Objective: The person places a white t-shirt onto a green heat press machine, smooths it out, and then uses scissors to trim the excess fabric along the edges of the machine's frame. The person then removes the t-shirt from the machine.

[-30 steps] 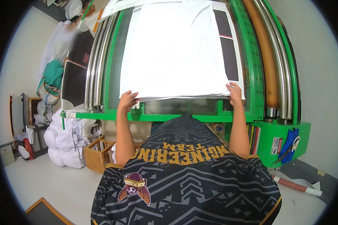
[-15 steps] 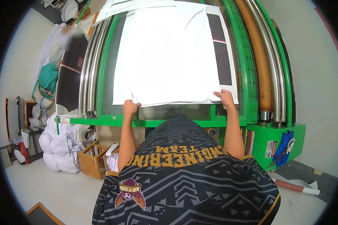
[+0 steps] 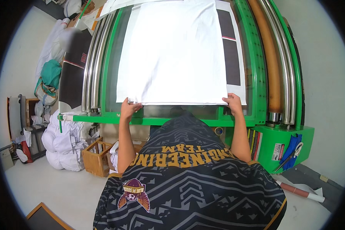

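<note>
Head view looks down over the person's patterned jersey [image 3: 188,184] to a large white fabric sheet [image 3: 172,53] lying flat on the bed of a green roller machine [image 3: 257,76]. The sheet covers most of the glass-like bed, and its near edge runs just above the green front rail [image 3: 161,119]. The left hand [image 3: 129,108] is closed on the sheet's near left corner, fingers curled over the hem; the right hand [image 3: 234,102] pinches the near right corner the same way. Both arms reach forward, well apart, so the edge is stretched between them.

Under the sheet's right side a dark printed panel [image 3: 229,50] shows, with a white paper layer around it. Left of the bed stand polished steel rollers [image 3: 94,65]; on the right, a brown roller [image 3: 270,57] beside more steel tubes. A wooden crate [image 3: 97,159] and white sacks [image 3: 63,147] sit on the floor at the left, and scissors [image 3: 291,153] hang on the machine's right end.

As I judge it, the risk is an uneven pull: if one hand tugs harder, the sheet could skew off the dark panel or wrinkle along the near edge. Loose jersey fabric so close to the rail could also snag.
</note>
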{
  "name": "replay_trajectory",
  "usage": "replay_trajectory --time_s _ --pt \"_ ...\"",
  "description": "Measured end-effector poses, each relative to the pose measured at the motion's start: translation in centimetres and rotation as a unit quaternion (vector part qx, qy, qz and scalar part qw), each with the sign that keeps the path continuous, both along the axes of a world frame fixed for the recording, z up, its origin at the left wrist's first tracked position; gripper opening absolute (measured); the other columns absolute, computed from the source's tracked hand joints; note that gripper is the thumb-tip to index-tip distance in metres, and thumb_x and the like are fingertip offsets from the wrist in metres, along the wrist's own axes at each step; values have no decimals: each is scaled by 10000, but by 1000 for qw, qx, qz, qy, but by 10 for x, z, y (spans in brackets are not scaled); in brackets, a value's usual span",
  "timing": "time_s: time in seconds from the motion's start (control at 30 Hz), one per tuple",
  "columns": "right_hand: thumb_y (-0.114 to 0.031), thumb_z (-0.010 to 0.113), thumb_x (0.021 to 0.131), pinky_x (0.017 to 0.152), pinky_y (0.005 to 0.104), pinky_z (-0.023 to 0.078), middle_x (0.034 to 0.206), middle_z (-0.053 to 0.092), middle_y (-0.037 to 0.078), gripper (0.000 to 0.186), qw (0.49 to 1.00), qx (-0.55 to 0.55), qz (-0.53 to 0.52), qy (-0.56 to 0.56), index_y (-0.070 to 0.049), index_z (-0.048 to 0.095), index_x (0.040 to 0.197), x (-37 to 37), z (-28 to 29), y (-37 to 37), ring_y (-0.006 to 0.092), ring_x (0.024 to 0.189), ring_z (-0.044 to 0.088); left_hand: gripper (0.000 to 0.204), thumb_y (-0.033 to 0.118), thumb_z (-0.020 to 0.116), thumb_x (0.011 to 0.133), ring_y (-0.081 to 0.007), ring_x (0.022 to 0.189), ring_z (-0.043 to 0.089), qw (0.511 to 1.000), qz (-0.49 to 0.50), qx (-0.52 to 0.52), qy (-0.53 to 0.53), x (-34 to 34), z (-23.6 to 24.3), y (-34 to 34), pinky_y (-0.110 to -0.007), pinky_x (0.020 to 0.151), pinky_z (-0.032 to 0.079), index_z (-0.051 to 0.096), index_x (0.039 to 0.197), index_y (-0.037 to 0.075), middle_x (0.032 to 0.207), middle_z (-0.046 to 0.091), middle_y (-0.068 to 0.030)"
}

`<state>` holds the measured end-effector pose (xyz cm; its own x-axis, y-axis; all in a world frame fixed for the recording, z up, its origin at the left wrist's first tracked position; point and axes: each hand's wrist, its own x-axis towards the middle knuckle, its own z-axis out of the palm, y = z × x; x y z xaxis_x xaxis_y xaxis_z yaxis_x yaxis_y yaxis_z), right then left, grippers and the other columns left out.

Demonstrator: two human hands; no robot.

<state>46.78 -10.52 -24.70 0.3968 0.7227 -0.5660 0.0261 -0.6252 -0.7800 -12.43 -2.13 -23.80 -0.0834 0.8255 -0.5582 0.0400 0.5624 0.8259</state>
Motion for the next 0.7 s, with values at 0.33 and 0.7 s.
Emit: replay_trajectory --time_s 0.33,0.7 --pt "-100 951 804 933 457 597 1086 737 129 422 919 133 125 -349 -39 733 1161 -35 50 5 306 1055 737 225 156 778 1027 -256 852 779 997 -1 21 75 -22 -2 22 -387 805 675 661 1066 -32 1164 745 -145" --pt "-46 872 858 845 365 583 957 783 112 137 912 80 329 -234 -16 819 979 -19 54 5 236 893 738 110 22 658 976 -348 987 777 983 109 -79 -126 -12 10 18 -495 896 711 553 978 52 1054 653 -133"
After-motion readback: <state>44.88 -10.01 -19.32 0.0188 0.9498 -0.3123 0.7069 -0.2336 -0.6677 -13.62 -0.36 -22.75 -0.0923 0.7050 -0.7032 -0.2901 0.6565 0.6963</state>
